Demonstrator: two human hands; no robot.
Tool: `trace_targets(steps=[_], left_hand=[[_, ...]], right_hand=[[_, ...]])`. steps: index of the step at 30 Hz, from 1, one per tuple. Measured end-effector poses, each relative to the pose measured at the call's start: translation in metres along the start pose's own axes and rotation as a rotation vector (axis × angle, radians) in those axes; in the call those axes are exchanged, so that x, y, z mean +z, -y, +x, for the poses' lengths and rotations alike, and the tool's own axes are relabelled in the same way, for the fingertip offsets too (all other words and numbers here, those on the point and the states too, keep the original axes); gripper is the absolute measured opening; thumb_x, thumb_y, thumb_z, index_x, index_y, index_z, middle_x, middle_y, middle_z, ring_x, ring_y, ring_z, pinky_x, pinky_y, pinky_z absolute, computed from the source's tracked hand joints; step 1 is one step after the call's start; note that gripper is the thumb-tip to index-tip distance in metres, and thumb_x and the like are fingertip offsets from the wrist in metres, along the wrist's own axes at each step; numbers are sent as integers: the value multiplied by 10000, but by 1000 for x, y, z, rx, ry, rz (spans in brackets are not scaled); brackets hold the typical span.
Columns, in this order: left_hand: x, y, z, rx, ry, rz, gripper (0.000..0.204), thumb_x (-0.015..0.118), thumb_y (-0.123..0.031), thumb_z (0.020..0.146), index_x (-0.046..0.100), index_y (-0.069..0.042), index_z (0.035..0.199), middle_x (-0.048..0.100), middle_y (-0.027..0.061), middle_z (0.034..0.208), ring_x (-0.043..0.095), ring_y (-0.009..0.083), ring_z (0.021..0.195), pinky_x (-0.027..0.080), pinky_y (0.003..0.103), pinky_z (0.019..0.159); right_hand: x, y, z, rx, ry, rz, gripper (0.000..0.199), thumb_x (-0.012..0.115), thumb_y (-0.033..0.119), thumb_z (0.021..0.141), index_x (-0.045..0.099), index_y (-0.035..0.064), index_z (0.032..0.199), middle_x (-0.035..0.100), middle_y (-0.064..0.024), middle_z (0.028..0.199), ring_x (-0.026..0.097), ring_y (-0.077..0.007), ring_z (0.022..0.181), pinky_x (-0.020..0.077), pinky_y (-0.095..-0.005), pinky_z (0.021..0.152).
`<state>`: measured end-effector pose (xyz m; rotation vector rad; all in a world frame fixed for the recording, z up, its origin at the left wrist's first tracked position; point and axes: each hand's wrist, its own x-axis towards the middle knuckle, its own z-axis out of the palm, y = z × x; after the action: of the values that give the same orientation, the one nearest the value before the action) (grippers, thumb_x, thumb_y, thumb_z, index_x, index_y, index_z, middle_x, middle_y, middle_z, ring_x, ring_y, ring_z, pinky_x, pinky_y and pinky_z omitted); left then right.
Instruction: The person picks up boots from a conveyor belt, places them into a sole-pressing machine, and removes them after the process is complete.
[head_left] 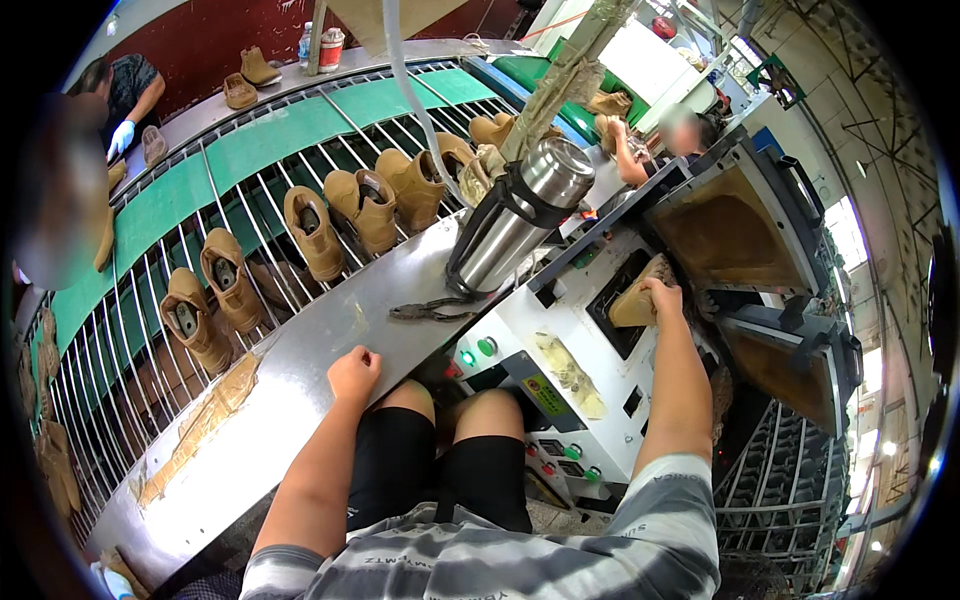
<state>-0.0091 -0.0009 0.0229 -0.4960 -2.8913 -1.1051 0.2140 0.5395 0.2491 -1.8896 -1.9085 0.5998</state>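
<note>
My right hand (662,298) grips a tan shoe (634,303) by its upper end, over the dark opening (612,318) in the top of a white machine (520,325). Above the edge of the metal table (330,345), my left hand (355,374) is curled into a fist, with nothing visible in it. A pair of dark pliers (432,310) lies on the table beyond that hand. Behind the pliers a steel thermos (530,205) with a black strap leans to the right.
Several tan shoes (312,235) stand on a rack of metal bars with a green strip (200,190). Two hinged machine doors (735,225) hang open at the right. Green and red buttons (487,345) dot the machine. Co-workers (135,95) are at the far left and back right.
</note>
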Motion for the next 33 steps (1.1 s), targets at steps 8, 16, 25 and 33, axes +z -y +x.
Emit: trace_targets(steps=[8, 16, 25, 33], left_hand=[[-4, -4, -1, -2, -6, 1, 229, 600, -289, 776, 654, -74, 718, 644, 127, 662, 634, 335, 652, 495, 436, 620], [11, 0, -3, -32, -41, -143, 159, 621, -238, 776, 675, -88, 769, 658, 113, 722, 642, 293, 689, 496, 408, 634], [104, -20, -44, -203, -67, -684, 368, 574, -211, 869, 589, 13, 1161, 602, 179, 1169, 567, 299, 1056, 435, 384, 944], [100, -177, -71, -532, 637, -1411, 571, 452, -329, 988, 322, 10, 1429, 383, 131, 1467, 392, 316, 1312, 317, 419, 1086]], right_hand=[[13, 14, -64, -16, -6, -268, 952, 702, 502, 665, 380, 19, 1420, 445, -248, 1413, 441, -384, 1301, 364, -472, 1065], [-14, -74, -66, -437, -16, -67, 658, 584, 508, 857, 520, 50, 1326, 494, -203, 1359, 448, -353, 1276, 369, -438, 1051], [-109, -251, -126, -503, -449, -103, 386, 717, 216, 768, 600, 74, 1107, 578, -176, 1176, 524, -374, 1108, 421, -470, 953], [-192, -316, -101, -104, -527, -390, 815, 771, 433, 709, 441, 120, 1385, 480, -236, 1315, 470, -407, 1215, 429, -509, 985]])
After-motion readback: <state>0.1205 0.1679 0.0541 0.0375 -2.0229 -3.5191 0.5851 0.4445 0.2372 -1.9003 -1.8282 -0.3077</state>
